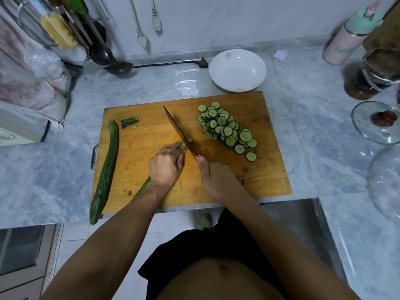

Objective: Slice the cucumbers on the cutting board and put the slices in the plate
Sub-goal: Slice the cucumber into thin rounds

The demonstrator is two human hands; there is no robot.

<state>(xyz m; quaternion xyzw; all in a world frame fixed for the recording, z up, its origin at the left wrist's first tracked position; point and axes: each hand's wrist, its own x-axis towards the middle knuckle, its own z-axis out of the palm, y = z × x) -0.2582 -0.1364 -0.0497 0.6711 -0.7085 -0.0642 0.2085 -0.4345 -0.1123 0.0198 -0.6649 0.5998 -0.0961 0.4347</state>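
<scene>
Board (151, 187) mid-counter, whole bumpy cucumber (105, 172) hanging off its left edge, slices (227, 131) heaped upper right, empty plate (237, 70) past the far edge, left hand (166, 165) pinning another cucumber (142, 188), right hand (216, 178) gripping knife (179, 131).

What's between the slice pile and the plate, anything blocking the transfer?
Nothing visible. The slice pile sits on the right part of the cutting board; the plate sits empty just beyond the board's far edge. Only bare board and a strip of counter lie between. The knife is left of the pile.
</scene>
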